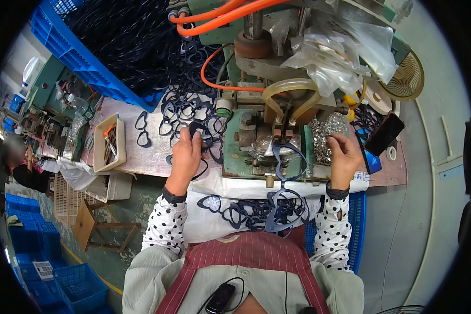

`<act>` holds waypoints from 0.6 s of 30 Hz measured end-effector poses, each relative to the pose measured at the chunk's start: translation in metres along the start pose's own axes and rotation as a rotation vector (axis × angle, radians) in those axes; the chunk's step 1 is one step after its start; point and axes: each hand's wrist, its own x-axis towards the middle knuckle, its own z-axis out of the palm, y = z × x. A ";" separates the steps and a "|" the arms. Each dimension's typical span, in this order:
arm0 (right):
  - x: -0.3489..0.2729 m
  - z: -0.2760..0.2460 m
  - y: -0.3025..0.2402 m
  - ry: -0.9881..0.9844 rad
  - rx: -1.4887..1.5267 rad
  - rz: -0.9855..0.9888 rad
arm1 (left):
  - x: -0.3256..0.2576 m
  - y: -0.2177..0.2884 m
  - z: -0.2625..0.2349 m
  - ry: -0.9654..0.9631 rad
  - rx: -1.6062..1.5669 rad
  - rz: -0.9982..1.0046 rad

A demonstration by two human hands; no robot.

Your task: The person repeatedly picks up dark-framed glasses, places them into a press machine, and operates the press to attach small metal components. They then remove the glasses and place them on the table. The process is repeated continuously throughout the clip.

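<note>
My left hand (186, 154) is closed around a dark blue glasses frame (197, 127), at the edge of a spread of similar frames (186, 107) on the bench. The fingers of my right hand (344, 159) are pinched together beside a heap of small shiny metal pieces (321, 141). Whatever is between those fingertips is too small to make out. Between my hands, another dark glasses frame (282, 183) stands lengthwise, one rim up at the green press machine (235, 157) and the other hanging toward my lap.
More frames (240, 213) lie on white cloth over my lap. A blue crate (70, 44) heaped with frames stands back left, near a cream tray of tools (110, 144). Orange hoses (220, 18) arch above the press. A phone (384, 135) lies far right; a wooden stool (104, 227) stands left.
</note>
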 end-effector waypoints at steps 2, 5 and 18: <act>-0.007 0.007 -0.015 -0.045 0.065 0.007 | 0.001 0.011 -0.005 0.047 0.056 0.198; -0.015 0.021 -0.043 -0.117 0.151 -0.008 | -0.004 0.053 -0.020 0.014 0.024 0.420; -0.040 0.061 -0.082 -0.164 0.157 0.021 | 0.012 0.128 -0.011 0.075 -0.485 0.508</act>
